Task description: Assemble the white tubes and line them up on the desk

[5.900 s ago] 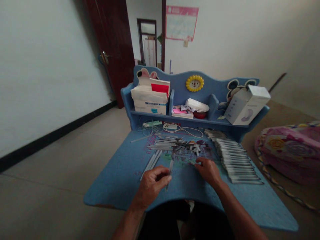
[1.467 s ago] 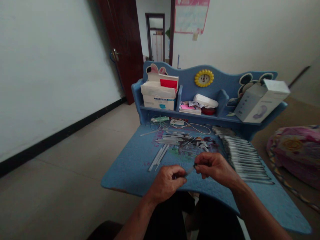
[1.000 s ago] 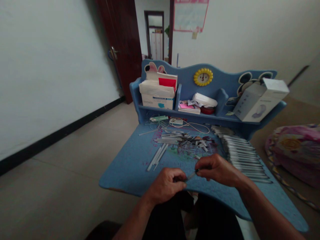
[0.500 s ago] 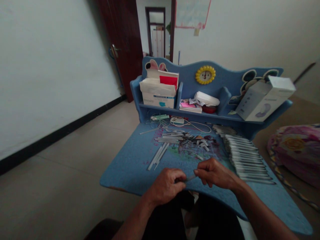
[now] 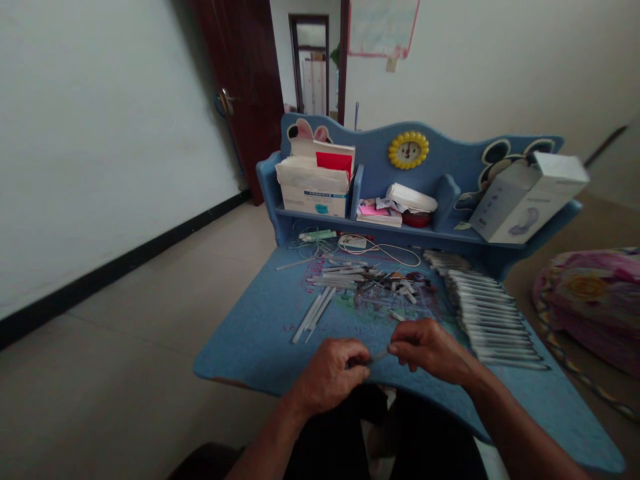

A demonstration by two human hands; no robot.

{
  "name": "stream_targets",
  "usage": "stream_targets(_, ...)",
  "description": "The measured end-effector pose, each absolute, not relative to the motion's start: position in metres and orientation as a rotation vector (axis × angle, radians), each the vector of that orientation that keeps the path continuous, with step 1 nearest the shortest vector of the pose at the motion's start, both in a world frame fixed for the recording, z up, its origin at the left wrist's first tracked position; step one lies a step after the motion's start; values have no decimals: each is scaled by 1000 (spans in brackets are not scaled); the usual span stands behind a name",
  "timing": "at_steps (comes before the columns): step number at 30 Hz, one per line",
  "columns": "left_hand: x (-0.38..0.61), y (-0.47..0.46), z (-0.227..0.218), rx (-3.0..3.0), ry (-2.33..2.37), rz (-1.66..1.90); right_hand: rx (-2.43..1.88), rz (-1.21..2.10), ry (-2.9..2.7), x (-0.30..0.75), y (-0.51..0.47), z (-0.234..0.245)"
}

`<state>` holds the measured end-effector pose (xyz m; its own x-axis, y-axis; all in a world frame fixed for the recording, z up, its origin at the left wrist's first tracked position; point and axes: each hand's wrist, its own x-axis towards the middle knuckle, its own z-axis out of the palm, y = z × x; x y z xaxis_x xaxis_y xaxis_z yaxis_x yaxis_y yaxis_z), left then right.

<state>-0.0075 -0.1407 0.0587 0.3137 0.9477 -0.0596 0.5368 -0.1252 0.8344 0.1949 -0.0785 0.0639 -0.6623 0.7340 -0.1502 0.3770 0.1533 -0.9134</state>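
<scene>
My left hand (image 5: 331, 371) and my right hand (image 5: 425, 345) meet over the near edge of a small blue desk (image 5: 250, 333). Both are closed on one thin grey pen-like stick (image 5: 379, 357) that spans the gap between them: the left fist grips its near end, the right fingers pinch its far end. Just beyond my hands lies a scatter of small pen parts (image 5: 390, 290) and several loose white tubes (image 5: 313, 313). To the right, a long row of finished white sticks (image 5: 487, 313) runs along the desk.
The desk's back shelf holds a stack of white boxes (image 5: 310, 183), papers with a red bowl (image 5: 403, 207) and a tilted white carton (image 5: 525, 197). A white cable (image 5: 380, 250) lies below the shelf. A pink patterned cushion (image 5: 590, 300) sits at right; a dark door (image 5: 240, 87) stands behind.
My hands lifted from the desk and came together near the edge, both now gripping one stick. Over the last second they have hardly moved; the view shifted slightly.
</scene>
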Motion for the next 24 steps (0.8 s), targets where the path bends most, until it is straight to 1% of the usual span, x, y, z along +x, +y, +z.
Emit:
stream_targets(5,-8,-141,60,1787,1349,662,-1084,1456,-2123,197,-78,67)
stream_targets(8,-9,-141,60,1793,1342,676,-1044,1505,-2048,199,-78,70)
stream_targets(11,-9,-141,60,1799,1334,670,-1090,1544,-2029,195,-80,68)
stream_targets(14,-8,-141,60,1790,1338,666,-1159,1490,-2051,192,-81,66)
stream_targets(19,-7,-142,61,1808,1356,671,-1108,1481,-2007,191,-82,66)
stream_targets(24,-7,-141,62,1821,1388,661,-1204,1438,-2040,190,-83,64)
